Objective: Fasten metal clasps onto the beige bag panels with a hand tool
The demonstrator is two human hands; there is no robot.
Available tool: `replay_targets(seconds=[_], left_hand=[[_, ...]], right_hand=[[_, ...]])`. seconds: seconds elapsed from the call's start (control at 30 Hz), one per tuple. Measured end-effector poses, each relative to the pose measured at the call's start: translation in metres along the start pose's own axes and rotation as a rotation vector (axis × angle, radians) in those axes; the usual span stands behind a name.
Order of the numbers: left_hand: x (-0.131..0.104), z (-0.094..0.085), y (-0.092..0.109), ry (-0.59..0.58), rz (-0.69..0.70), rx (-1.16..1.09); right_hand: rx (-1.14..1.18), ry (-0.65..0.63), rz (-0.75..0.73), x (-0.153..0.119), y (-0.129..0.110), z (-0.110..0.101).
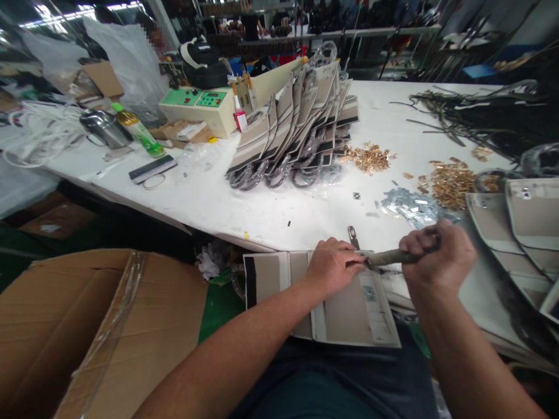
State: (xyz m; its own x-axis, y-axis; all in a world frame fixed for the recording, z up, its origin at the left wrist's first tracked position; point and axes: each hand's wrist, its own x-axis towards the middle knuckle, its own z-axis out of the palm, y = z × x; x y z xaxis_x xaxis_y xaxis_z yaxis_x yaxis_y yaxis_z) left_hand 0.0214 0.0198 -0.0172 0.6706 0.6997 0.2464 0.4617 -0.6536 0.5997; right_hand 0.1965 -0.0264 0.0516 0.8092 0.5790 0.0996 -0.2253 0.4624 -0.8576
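An open beige panel (pixel 345 317) with white strips lies across my lap and the table's front edge. On its upper part rests my left hand (pixel 334 266), its fingers pressed together near the tip of a tool; what they pinch is too small to name. Wrapped round the tool's handle (pixel 393 256) is my right hand (pixel 437 253), just right of the left one. The tool points left, its tip touching the panel by my left fingertips. A small metal clasp on a dark strap (pixel 353 235) lies just beyond the panel.
Flat silver plates (pixel 410 206) and gold metal pieces (pixel 452 183) lie in heaps on the white table (pixel 209 198). Behind them leans a stack of beige panels (pixel 288 122). More panels (pixel 535 215) are at right. A cardboard box (pixel 166 314) stands at left; a bottle (pixel 140 132) lies tilted.
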Motion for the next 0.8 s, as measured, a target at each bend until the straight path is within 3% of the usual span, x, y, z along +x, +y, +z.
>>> replay_targets(seconds=[0.13, 0.27, 0.37, 0.57, 0.67, 0.8], left_hand=[[0.001, 0.001, 0.0, 0.001, -0.008, -0.041], [0.003, -0.008, 0.004, -0.029, -0.14, -0.051], [0.007, -0.024, 0.009, -0.104, -0.194, -0.061], [0.025, -0.058, 0.027, -0.373, -0.358, 0.185], [0.039, -0.064, 0.032, -0.494, -0.452, 0.21], [0.055, -0.063, 0.025, -0.582, -0.532, 0.139]], right_hand=[[-0.075, -0.062, -0.156, -0.023, -0.001, 0.01], [-0.384, -0.308, -0.293, -0.043, 0.002, 0.015], [-0.571, -0.471, -0.301, -0.045, 0.003, 0.014], [-0.525, -0.446, -0.134, -0.036, -0.001, 0.011], [-0.456, -0.429, -0.081, -0.035, -0.002, 0.009], [-0.388, -0.437, -0.102, -0.034, -0.003, 0.007]])
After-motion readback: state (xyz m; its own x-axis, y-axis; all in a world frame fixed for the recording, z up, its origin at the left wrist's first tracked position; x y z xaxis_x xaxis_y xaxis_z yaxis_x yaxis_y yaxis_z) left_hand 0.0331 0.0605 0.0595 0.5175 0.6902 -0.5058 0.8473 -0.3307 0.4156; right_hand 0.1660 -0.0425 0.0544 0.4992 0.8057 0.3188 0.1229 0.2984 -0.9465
